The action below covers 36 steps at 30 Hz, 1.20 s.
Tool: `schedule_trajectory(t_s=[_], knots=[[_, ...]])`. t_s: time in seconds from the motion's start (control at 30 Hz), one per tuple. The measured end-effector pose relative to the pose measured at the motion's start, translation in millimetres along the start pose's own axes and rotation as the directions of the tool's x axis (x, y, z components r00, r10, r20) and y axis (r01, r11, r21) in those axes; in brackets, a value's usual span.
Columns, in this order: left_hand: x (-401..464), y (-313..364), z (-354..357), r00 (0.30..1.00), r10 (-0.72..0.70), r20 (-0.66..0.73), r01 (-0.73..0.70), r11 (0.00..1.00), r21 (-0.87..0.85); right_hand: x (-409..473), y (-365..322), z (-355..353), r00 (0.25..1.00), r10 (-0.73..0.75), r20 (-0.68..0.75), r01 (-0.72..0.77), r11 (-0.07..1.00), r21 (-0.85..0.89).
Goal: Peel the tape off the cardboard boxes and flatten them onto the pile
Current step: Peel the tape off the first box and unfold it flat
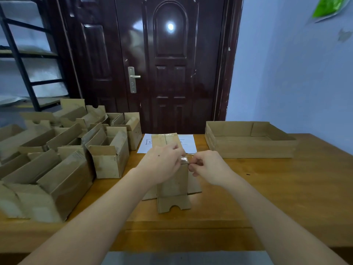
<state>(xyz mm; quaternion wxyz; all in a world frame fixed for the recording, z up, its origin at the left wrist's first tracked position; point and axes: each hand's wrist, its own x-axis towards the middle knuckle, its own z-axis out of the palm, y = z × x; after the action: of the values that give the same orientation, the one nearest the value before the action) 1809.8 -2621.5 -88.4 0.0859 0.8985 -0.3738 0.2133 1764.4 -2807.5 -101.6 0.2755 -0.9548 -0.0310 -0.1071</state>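
A wooden table (267, 197) fills the view, with two bare forearms reaching in from its near edge. At the middle of the table lies one small cardboard box (174, 180), end flaps open toward the viewer. The left hand (162, 161) rests over the box's top, fingers curled down to steady it. The right hand (208, 167) pinches a crumpled end of clear tape (185, 160) at the box's near top edge.

To peel cleanly, it seems best to press the box firmly and pull the strip low and slow along the seam, so it comes away whole.

A sheet of white paper (188, 144) lies under the box's far end. Along the left edge crowd roughly a dozen open boxes (63, 159); an exact count is not possible. Near the far right corner sits one wide, shallow cardboard tray (248, 148).
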Motion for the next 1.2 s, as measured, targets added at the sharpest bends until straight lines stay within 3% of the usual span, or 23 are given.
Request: schedule_trajectory(t_s=[0.23,0.33,0.47,0.73,1.03,1.13,1.2], knots=[[-2.7,1.0,6.2,1.0,0.005,-0.02,-0.004,0.999,0.045,3.8,2.2,3.1,0.998,-0.036,-0.053,0.035,0.999,-0.014],[-3.6,1.0,7.9,0.999,0.002,-0.037,0.001,0.998,0.065,6.4,7.0,9.3,0.971,-0.214,-0.109,0.196,0.968,-0.155],[-5.0,3.1,10.0,0.999,-0.015,-0.045,0.018,0.998,0.058,6.4,6.2,17.3,0.879,-0.459,-0.131,0.353,0.811,-0.467],[-7.4,3.0,11.4,0.996,-0.029,-0.083,0.031,0.999,0.027,7.6,23.1,23.6,0.766,-0.587,-0.262,0.421,0.766,-0.485],[-8.9,4.1,12.2,0.995,-0.064,-0.08,0.065,0.998,0.002,7.1,24.7,20.8,0.621,-0.72,-0.308,0.513,0.671,-0.535],[-9.4,2.9,14.6,0.995,-0.071,-0.076,0.071,0.997,-0.002,4.9,23.1,21.2,0.636,-0.701,-0.322,0.521,0.698,-0.492],[-11.2,1.6,17.2,0.993,-0.071,-0.09,0.07,0.997,-0.011,-0.2,19.8,21.5,0.734,-0.562,-0.382,0.454,0.824,-0.339]])
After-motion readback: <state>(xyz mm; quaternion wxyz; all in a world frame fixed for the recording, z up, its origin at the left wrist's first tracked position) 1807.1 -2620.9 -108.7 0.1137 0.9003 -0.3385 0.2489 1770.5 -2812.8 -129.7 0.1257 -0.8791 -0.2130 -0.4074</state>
